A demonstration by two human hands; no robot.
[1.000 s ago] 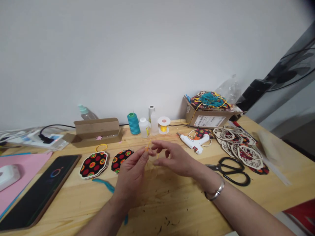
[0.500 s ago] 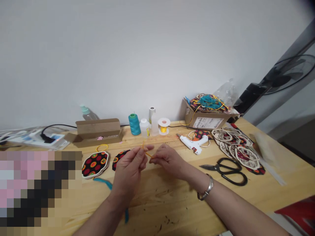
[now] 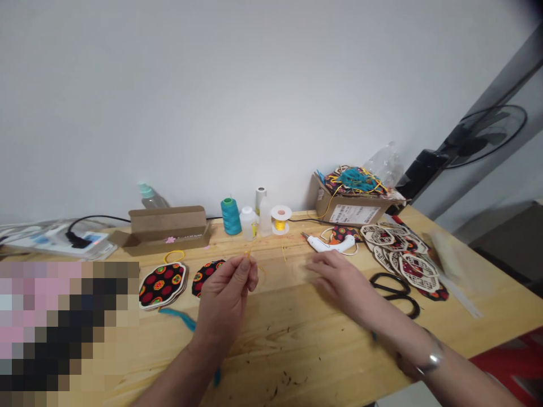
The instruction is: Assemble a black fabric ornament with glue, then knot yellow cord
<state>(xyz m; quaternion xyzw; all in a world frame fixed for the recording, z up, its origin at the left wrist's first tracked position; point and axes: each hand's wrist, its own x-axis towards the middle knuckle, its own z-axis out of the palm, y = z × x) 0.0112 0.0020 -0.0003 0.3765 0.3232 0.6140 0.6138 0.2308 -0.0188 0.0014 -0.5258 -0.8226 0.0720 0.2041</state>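
Observation:
My left hand (image 3: 231,285) is closed in a pinch, thumb against forefinger, on a thin yellow cord (image 3: 247,254) whose end pokes out above the fingertips. A faint curl of it shows beside the knuckles. To the right, my right hand (image 3: 339,280) hovers over the table, slightly blurred, with its fingers loosely stretched and nothing seen in them. It covers part of the white glue gun (image 3: 328,243) and the blades of the black-handled scissors (image 3: 396,291). Partly behind my left hand lies a dark patterned fabric piece (image 3: 206,278); a teal strip (image 3: 180,316) runs under that wrist.
A teal thread cone (image 3: 231,217), bottles (image 3: 248,225) and a yellow cord spool (image 3: 280,219) stand by the wall. Right of them are a filled cardboard box (image 3: 354,206) and stacked lattice pieces (image 3: 403,254). A stack of patterned pieces (image 3: 163,285) lies left.
My right hand has let go of the yellow cord and moved right, toward the scissors and glue gun. My left hand stays in place, still pinching the cord.

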